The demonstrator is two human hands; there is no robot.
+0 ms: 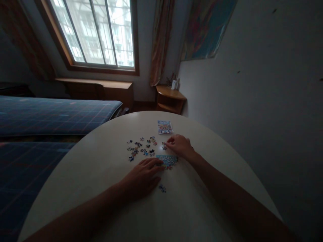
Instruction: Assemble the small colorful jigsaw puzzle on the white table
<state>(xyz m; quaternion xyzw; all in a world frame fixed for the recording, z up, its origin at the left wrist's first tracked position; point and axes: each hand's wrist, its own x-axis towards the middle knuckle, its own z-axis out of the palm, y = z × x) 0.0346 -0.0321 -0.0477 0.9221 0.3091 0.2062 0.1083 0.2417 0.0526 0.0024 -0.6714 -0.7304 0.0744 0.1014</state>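
Note:
A partly joined jigsaw puzzle (168, 160) with a light blue upper strip lies on the white round table (106, 188). My left hand (144, 175) rests flat at its left side, fingers stretched and touching that edge. Just above the puzzle, my right hand (180, 145) pinches a small puzzle piece (164, 146) between thumb and fingertips, at the tabletop. Loose puzzle pieces (136, 149) are scattered to the left, beyond my left hand. A few more pieces (162, 188) lie below the puzzle, close to my left thumb.
At the far side of the table lies a small colourful picture packet (165, 127). A bed with a blue checked mattress (58, 114) stands to the left. Behind the table are a wooden corner shelf (170, 92) and a window (96, 33); a wall (252, 101) rises on the right.

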